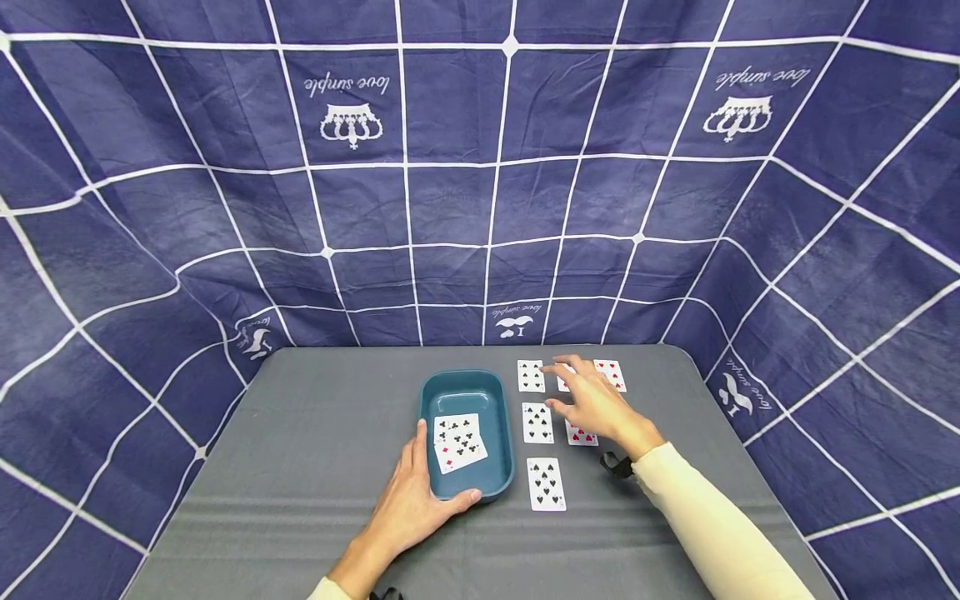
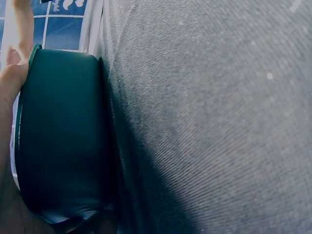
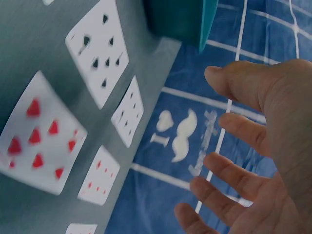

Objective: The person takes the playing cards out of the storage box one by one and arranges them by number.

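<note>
My left hand (image 1: 411, 500) holds the near-left corner of a blue rectangular tray (image 1: 504, 408), fingers along its left side and thumb at the near rim. Overlapping playing cards (image 1: 467, 450) lie face up inside, showing black clubs and red diamonds. Over the table to the right, my right hand (image 1: 596, 404) hovers with fingers spread, holding nothing. Below it are heart cards (image 1: 582, 434), one partly covered from the head view by the hand. Between tray and hand runs a column of spade cards (image 1: 537, 423); the nearest spade card (image 1: 546, 485) lies closest to me.
A grey cloth (image 1: 322, 433) covers the table. Behind it and at both sides hangs a navy curtain (image 1: 450, 200) with white grid lines. A black strap (image 1: 617, 465) shows beside my right wrist.
</note>
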A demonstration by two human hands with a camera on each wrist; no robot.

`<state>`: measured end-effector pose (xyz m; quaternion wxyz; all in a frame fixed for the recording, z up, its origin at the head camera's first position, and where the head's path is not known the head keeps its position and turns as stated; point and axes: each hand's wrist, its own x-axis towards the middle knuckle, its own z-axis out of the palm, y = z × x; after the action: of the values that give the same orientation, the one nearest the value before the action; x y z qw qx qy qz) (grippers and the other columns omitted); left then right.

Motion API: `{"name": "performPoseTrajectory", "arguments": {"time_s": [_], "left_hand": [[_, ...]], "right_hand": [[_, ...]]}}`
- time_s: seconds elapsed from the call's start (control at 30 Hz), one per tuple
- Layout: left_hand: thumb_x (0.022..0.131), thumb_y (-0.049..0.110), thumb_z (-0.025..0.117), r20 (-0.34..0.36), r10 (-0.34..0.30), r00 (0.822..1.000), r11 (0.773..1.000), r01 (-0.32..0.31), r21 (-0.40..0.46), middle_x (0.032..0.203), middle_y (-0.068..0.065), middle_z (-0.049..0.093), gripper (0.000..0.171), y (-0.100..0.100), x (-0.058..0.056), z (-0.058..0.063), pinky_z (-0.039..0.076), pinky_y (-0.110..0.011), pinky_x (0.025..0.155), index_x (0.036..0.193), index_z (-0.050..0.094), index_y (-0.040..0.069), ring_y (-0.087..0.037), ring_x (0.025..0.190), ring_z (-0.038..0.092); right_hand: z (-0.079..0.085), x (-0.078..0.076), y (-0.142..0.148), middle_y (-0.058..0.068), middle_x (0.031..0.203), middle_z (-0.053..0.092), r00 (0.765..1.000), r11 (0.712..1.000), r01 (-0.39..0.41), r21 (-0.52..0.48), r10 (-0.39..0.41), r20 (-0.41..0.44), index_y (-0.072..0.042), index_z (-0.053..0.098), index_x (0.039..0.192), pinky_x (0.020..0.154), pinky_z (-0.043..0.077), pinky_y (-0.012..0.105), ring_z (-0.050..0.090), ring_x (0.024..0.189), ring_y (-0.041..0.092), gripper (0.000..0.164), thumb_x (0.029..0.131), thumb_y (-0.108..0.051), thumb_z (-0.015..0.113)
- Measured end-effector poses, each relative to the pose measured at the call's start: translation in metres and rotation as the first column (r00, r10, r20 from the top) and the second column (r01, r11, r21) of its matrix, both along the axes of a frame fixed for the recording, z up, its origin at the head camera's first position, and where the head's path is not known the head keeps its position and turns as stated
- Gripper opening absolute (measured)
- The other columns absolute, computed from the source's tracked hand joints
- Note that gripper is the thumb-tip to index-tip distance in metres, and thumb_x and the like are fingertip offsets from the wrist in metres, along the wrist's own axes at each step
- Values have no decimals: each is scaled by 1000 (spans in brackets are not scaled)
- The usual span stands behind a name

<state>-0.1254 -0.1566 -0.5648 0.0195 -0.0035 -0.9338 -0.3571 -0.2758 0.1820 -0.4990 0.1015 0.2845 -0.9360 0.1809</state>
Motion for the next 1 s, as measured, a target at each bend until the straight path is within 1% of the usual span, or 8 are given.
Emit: {"name": "performPoseTrajectory", "arguments": {"time_s": [0.1,0.2,0.27,0.43,0.63,0.83,1.0], "left_hand": [[79,82,95,12,-5,1000,1000,5,6,178,-25,47,154,-1,0,2,56,-65,121,188,14,8,-46,159,56],[80,81,94,20,-16,1000,1000,16,7,178,-25,46,154,-2,-1,3,56,-65,121,188,13,7,-47,159,56],[80,80,94,24,-24,999,1000,24,9,178,-25,46,153,-3,0,2,56,-65,121,188,13,7,-47,159,56],[81,79,95,37,-30,999,999,29,20,179,-24,45,153,-4,0,3,56,-66,120,188,12,8,-47,158,57],[80,79,95,47,-28,998,999,26,37,182,-24,42,154,-4,1,3,55,-67,122,188,11,8,-48,161,54],[82,77,95,60,-28,998,999,26,34,183,-25,40,153,-4,3,3,54,-68,122,188,9,9,-49,162,53],[82,78,95,49,-36,998,999,35,36,182,-25,41,153,-4,2,4,54,-68,123,188,9,9,-49,162,53]], "right_hand": [[4,3,-15,21,162,65,999,999,-37,27,37,-2,-18,71,157,110,59,72,68,142,50,59,102,-25,91],[7,6,-29,19,165,64,997,996,-77,41,76,13,-20,71,159,115,57,72,66,147,49,60,103,-29,90],[9,8,-38,19,165,64,994,993,-109,43,108,13,-19,71,158,118,56,72,65,149,48,60,102,-28,91],[13,11,-62,19,165,63,984,983,-173,53,171,44,-18,71,158,115,57,71,65,149,46,61,102,-30,92],[15,14,-90,15,167,62,970,971,-218,94,205,129,-23,69,161,121,55,68,64,151,41,64,103,-37,92],[13,14,-120,13,167,62,945,950,-274,152,237,225,-22,66,165,119,58,64,64,149,38,72,101,-36,94],[11,12,-143,8,165,64,929,936,-278,216,205,308,-23,65,168,121,58,58,65,148,33,81,96,-38,99]]}}
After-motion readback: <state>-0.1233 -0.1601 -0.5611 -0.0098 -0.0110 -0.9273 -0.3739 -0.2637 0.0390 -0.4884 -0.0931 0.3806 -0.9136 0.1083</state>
